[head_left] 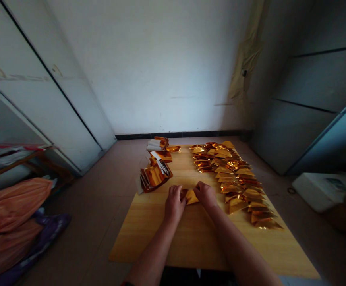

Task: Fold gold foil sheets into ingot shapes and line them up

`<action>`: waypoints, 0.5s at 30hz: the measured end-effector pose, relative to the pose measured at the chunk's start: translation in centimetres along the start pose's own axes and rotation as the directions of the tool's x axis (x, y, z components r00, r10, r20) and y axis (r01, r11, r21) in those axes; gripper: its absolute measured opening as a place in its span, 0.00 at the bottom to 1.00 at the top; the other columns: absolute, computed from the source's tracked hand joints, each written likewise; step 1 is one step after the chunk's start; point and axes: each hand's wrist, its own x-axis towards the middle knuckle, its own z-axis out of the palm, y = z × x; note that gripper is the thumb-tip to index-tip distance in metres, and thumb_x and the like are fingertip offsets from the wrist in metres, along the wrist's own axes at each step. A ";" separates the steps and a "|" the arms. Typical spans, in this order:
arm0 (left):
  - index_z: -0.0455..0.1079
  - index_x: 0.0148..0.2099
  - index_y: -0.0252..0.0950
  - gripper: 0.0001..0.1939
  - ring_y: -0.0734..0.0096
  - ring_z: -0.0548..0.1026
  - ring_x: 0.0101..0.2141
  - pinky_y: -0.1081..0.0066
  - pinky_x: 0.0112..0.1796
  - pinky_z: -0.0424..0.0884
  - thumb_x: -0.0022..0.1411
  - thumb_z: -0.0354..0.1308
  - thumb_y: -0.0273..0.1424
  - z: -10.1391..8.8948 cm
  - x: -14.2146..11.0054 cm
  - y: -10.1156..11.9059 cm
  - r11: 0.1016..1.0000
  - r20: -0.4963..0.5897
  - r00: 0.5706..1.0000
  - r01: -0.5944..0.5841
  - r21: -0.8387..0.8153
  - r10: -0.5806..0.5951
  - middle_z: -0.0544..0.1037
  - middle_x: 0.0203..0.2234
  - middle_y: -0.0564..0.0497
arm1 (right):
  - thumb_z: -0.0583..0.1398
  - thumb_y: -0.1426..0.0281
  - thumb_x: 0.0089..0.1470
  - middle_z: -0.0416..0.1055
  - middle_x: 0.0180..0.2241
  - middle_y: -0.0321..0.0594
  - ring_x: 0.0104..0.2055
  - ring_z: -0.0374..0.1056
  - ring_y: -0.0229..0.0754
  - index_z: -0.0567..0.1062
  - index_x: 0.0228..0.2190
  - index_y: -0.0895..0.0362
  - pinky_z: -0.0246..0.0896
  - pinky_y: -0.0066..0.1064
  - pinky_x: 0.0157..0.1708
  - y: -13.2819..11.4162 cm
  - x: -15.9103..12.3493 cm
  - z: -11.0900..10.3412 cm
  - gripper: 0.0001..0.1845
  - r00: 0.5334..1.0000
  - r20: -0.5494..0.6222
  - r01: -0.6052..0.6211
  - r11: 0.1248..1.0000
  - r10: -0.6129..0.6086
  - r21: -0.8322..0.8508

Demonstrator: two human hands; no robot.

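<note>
Both my hands rest on a low wooden board and pinch one small piece of gold foil paper between them. My left hand grips its left side with fingers curled. My right hand grips its right side, also closed. Flat stacks of unfolded gold foil sheets lie just beyond my left hand. A long heap of folded gold foil pieces runs along the board's right side, from the far edge toward me.
The board lies on a tiled floor facing a white wall. White cabinet doors stand at left, orange and purple bags at lower left, a white box at right.
</note>
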 end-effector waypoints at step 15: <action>0.68 0.47 0.36 0.16 0.60 0.67 0.53 0.62 0.52 0.68 0.55 0.55 0.22 0.1 -0.5 -0.2 0.996 0.096 0.995 -0.021 0.087 0.013 0.64 0.52 0.42 | 0.55 0.65 0.55 0.76 0.33 0.44 0.34 0.70 0.41 0.74 0.35 0.57 0.50 0.27 0.26 -1.1 0.1 -0.7 0.11 0.996 0.058 -0.067 0.995 0.071 -0.077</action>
